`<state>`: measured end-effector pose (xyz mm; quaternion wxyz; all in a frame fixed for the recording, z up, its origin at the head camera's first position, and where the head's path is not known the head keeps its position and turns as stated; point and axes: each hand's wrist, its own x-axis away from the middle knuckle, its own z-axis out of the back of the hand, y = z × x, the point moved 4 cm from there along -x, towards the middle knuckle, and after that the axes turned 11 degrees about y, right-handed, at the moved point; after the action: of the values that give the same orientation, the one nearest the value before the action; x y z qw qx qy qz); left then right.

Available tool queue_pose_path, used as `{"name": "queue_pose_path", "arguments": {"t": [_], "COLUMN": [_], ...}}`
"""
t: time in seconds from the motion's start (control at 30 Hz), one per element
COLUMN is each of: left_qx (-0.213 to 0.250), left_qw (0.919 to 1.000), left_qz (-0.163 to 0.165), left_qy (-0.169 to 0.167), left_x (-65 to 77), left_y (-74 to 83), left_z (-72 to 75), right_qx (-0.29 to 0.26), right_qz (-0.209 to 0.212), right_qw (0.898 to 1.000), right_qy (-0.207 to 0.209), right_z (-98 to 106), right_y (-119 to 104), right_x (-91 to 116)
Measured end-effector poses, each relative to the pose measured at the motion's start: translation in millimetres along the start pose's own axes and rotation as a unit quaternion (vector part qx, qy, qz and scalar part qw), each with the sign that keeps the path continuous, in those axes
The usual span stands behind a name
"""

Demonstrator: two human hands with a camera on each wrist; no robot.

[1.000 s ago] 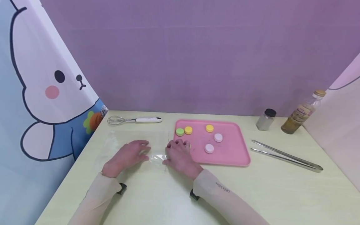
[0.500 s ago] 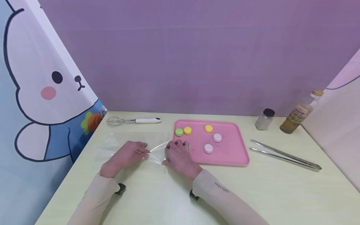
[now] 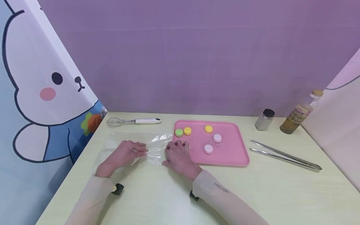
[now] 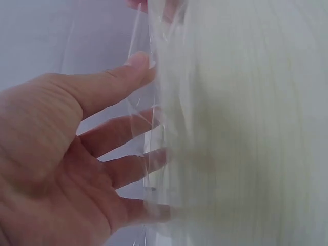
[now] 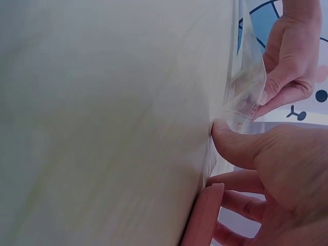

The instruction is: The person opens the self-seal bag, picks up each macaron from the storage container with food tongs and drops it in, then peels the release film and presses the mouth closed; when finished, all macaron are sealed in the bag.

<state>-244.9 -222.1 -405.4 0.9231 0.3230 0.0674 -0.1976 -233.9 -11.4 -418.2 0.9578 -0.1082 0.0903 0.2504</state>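
A clear plastic bag (image 3: 157,144) lies on the table, its near layer pulled up in creases. My left hand (image 3: 123,155) pinches that raised film between thumb and index finger; in the left wrist view the other fingers (image 4: 125,169) are spread behind the film. My right hand (image 3: 181,158) presses down with thumb and spread fingertips at the bag's right end, overlapping the left edge of the pink tray (image 3: 225,157). In the right wrist view its thumb (image 5: 230,141) touches the film. Part of a small round piece beside the right fingers is hidden.
Several small round macaron-like pieces, among them a green one (image 3: 178,132) and a white one (image 3: 208,149), lie on the tray. A whisk (image 3: 133,121) lies behind the bag. To the right are metal tongs (image 3: 285,156), a black-capped jar (image 3: 264,120) and a corked bottle (image 3: 301,112).
My left hand has taken hold of the bag's upper film and moved slightly left, drawing it up into creases. The right hand has stayed in place.
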Motion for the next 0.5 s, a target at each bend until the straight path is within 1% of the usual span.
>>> {"name": "queue_pose_path", "arguments": {"t": [0.13,0.23,0.33,0.37,0.5], "left_qx": [0.016,0.019,0.028,0.035,0.062], "left_qw": [0.9993,0.9969,0.9935,0.9924,0.9895], "left_qz": [0.03,0.07,0.1,0.106,0.112], "left_qy": [0.016,0.029,0.046,0.051,0.068], "left_x": [0.8,1.2,1.4,1.5,2.4], "left_y": [-0.1,-2.5,-6.1,-7.2,-10.5], "left_z": [4.2,6.4,7.9,8.2,9.4], "right_qx": [0.002,0.001,-0.001,-0.003,-0.007], "right_qz": [0.001,0.003,0.005,0.005,0.006], "right_qw": [1.0,1.0,1.0,1.0,1.0], "right_qy": [0.001,0.002,0.001,0.002,0.004], "right_z": [0,0,0,0,1], "right_y": [0,0,0,0,0], "right_x": [1,1,1,2,3]}}
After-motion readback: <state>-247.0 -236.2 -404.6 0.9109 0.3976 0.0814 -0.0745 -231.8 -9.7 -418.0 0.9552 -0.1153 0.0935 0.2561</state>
